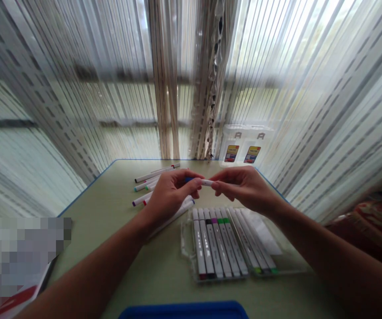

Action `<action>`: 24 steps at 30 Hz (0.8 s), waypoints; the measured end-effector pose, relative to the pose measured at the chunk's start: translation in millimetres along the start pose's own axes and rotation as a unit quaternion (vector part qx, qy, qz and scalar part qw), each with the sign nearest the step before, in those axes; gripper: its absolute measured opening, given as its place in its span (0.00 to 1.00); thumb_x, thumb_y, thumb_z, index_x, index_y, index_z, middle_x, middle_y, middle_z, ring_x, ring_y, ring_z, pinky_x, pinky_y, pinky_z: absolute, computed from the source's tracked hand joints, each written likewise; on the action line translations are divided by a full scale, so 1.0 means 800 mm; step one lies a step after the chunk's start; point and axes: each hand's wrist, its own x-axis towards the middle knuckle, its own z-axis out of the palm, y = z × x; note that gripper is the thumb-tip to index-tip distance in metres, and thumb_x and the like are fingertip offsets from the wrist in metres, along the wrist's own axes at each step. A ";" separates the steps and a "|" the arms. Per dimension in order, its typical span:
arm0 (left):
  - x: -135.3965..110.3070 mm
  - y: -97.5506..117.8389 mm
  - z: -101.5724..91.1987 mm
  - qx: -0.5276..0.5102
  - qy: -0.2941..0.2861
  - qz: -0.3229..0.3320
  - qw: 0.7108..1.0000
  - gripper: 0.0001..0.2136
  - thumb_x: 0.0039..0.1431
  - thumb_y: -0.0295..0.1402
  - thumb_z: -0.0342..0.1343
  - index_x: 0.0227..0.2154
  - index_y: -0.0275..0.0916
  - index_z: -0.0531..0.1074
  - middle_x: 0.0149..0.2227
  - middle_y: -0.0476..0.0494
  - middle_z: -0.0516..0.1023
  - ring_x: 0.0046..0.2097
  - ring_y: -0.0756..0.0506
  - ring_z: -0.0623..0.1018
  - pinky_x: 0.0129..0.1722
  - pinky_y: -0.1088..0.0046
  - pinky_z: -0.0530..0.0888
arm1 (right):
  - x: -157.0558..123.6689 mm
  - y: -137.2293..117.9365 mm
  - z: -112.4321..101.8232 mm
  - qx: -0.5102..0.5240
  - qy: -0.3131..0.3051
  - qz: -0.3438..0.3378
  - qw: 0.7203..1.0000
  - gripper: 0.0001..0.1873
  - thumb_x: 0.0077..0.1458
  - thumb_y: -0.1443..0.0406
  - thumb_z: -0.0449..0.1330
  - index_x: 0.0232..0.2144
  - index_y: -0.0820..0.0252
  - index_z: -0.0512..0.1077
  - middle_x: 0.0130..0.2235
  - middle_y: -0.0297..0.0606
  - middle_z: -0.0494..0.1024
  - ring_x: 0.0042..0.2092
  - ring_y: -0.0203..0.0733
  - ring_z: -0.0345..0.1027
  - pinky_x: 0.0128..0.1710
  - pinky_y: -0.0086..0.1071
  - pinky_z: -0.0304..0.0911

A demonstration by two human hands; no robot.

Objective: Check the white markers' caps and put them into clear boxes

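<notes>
My left hand point(171, 192) and my right hand point(244, 186) meet above the table, both pinching one white marker with a blue cap point(201, 181) held level between them. The left fingers grip its blue-capped end, the right fingertips its other end. Below the hands lies a clear plastic case point(288, 261) with several white markers point(224, 241) lined up side by side. Loose markers point(152, 177) lie scattered on the pale green table point(111, 208) behind and under my left hand.
Sheer striped curtains hang close behind the table. Two small packages point(242, 153) lean at the back right edge. A blue object point(184, 310) sits at the near edge. A red-and-white item point(21, 299) lies at the left. Patterned fabric point(370, 226) is at the right.
</notes>
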 end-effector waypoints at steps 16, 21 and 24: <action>0.012 0.000 -0.016 -0.144 0.099 -0.028 0.984 0.05 0.51 0.29 0.64 0.30 0.32 0.78 0.24 0.46 0.76 0.25 0.52 0.73 0.26 0.76 0.71 | 0.002 0.016 -0.011 0.144 -0.009 0.005 0.990 0.14 0.54 0.61 0.68 0.42 0.62 0.82 0.30 0.42 0.82 0.20 0.29 0.64 0.17 0.25 0.54; 0.012 0.000 -0.016 -0.158 0.106 -0.028 0.981 0.04 0.50 0.28 0.64 0.29 0.32 0.78 0.23 0.47 0.74 0.24 0.52 0.72 0.25 0.76 0.70 | 0.000 0.015 -0.013 0.196 -0.042 0.010 0.980 0.15 0.56 0.61 0.66 0.44 0.60 0.81 0.34 0.45 0.84 0.22 0.30 0.67 0.17 0.26 0.54; 0.012 0.001 -0.016 -0.165 0.106 -0.026 0.980 0.05 0.50 0.28 0.64 0.29 0.32 0.77 0.23 0.48 0.74 0.24 0.52 0.71 0.24 0.76 0.70 | 0.000 0.015 -0.014 0.211 -0.053 0.012 0.976 0.16 0.54 0.61 0.67 0.45 0.60 0.81 0.35 0.46 0.84 0.22 0.31 0.68 0.17 0.26 0.54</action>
